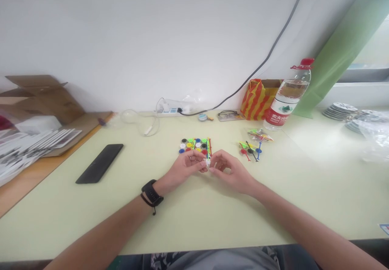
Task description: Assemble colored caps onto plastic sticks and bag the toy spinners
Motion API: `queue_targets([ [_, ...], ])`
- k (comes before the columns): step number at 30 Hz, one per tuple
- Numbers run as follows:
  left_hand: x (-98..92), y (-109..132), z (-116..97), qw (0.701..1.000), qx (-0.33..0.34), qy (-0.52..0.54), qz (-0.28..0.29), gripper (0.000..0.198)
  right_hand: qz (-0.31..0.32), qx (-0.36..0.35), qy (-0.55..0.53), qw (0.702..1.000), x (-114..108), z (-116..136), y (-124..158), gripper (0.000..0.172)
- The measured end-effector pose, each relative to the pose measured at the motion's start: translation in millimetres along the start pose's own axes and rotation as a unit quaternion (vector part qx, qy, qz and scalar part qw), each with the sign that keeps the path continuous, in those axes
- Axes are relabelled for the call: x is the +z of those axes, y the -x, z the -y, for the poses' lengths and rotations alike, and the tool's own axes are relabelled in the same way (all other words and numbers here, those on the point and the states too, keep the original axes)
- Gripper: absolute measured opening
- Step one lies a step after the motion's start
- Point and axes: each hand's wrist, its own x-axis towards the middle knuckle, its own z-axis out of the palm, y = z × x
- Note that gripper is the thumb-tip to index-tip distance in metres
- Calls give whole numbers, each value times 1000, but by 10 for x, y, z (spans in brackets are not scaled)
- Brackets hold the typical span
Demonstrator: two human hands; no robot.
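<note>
Both hands meet over the middle of the table. My left hand (190, 166) pinches a small white piece (208, 162) between its fingertips. From the right, my right hand (229, 170) has its fingers curled at the same piece, its thumb and fingertips close to it; whether they grip it is too small to tell. Just beyond the hands lie rows of coloured round discs (198, 145), with green and red arrow-shaped strips (209, 146) at their right side. More coloured arrows with discs (251, 151) lie to the right of my right hand.
A black flat object (100, 163) lies at left, near cardboard boxes (45, 95) and stacked white cards (39, 146). A water bottle (287, 99), a striped bag (258, 99) and a power strip (167, 112) stand along the back. Round plates (340, 110) are stacked at right.
</note>
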Motion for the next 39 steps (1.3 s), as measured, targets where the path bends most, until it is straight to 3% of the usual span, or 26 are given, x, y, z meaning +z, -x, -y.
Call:
queue_targets([
  [4,-1,-4,6,1000,5,3,-5,35,-1,-6,8,1000,-23,-19,4,30],
  [10,-41,-19,70,1000,18,11,-14,33,-51,6,-48,998,-35,-85,11,83],
  [12,-39,-21,67,1000,18,8,-22,32,-74,9,-51,996,-44,-79,7,71],
  [14,-28,-21,51,999,17,8,-29,32,-44,21,-34,998,-69,-48,2,33],
  [15,-21,-20,42,999,17,10,-32,32,-12,32,-26,999,-86,-26,-1,38],
  [17,-10,-17,27,999,16,12,-39,33,51,49,-20,997,-118,17,-8,63],
  [19,-7,-16,21,999,15,10,-43,33,63,49,-26,996,-133,43,-18,67],
  [25,-18,-16,62,1000,19,-3,-24,32,-3,42,-59,997,-86,20,-43,41],
  [39,10,28,47,999,10,-33,41,35,29,7,44,999,-38,-72,-10,28],
])
